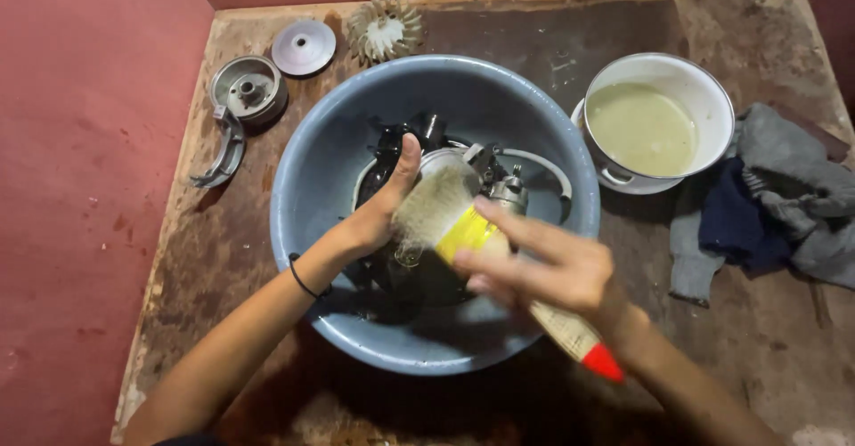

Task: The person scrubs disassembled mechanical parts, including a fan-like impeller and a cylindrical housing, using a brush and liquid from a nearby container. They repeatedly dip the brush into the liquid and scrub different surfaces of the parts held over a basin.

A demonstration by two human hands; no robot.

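Note:
A blue-grey plastic basin (307, 188) sits in the middle of a worn wooden board. Inside it lies a black and metal engine part (485, 174) with a grey hose. My left hand (378, 210) grips the part's left side, thumb up. My right hand (543, 263) holds a paintbrush (463, 228) with pale bristles, a yellow band and a wooden handle with a red tip. The bristles rest on top of the part, next to my left thumb.
A white pot (704, 98) of cloudy yellowish liquid stands right of the basin. Grey and dark blue rags (784, 205) lie at the far right. Behind the basin to the left are a round metal housing (248, 90), a metal disc (303, 47), a finned fan wheel (385, 29) and a curved bracket (223, 156).

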